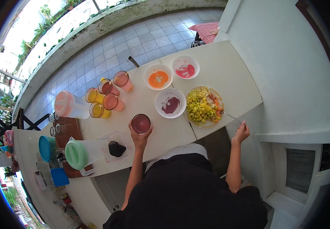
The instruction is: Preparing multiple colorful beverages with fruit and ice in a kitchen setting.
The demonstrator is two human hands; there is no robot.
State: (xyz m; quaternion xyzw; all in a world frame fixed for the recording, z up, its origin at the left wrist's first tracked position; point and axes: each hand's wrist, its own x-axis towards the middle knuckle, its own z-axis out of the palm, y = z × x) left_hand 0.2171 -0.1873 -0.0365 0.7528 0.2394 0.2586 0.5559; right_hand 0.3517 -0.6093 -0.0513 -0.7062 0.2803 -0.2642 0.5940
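My left hand is wrapped around a drinking glass with a dark reddish-purple drink in it. On the right, my right hand grips the handle of a metal spoon. The spoon's tip touches the fruit at the right side of a plate heaped with diced fruit, mostly yellow-green, with some orange pieces. Close to the plate stands a white bowl with purple powder. Two more white bowls sit farther back, one with orange powder and one with pink powder.
Several filled glasses with pink and yellow drinks stand on the left of the table. Beside them are a pink-lidded pitcher and a green-lidded pitcher. A dark object lies on a clear tray. The wall borders the right side.
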